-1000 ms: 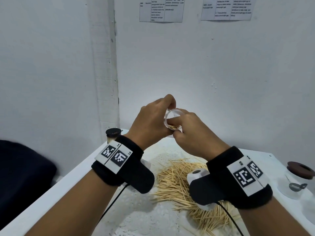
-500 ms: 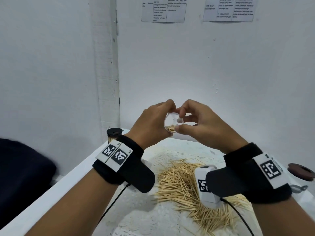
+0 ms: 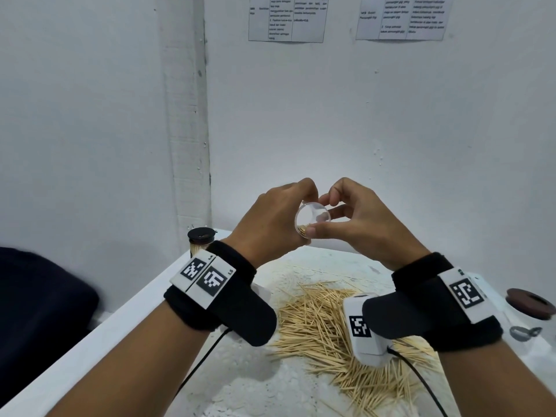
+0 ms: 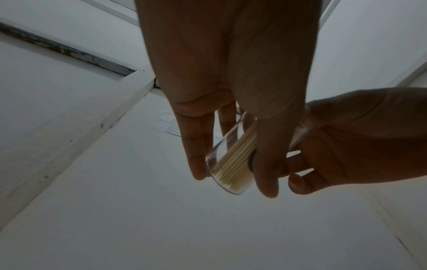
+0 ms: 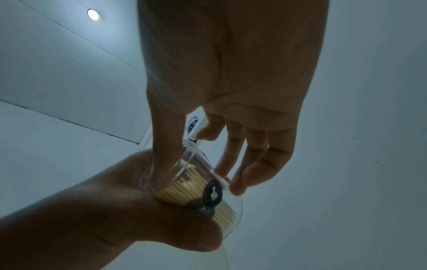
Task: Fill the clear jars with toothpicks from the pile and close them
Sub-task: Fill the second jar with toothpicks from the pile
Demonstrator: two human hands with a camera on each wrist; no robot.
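Both hands hold one part-filled clear jar.

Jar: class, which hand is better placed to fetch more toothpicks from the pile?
Right hand: the left hand grips the jar, while right fingers only touch its rim.

hands raised together, fingers curled

Basically nothing readable here

Two white printed paper sheets on the white wall are too blurry; wristbands carry only square codes.
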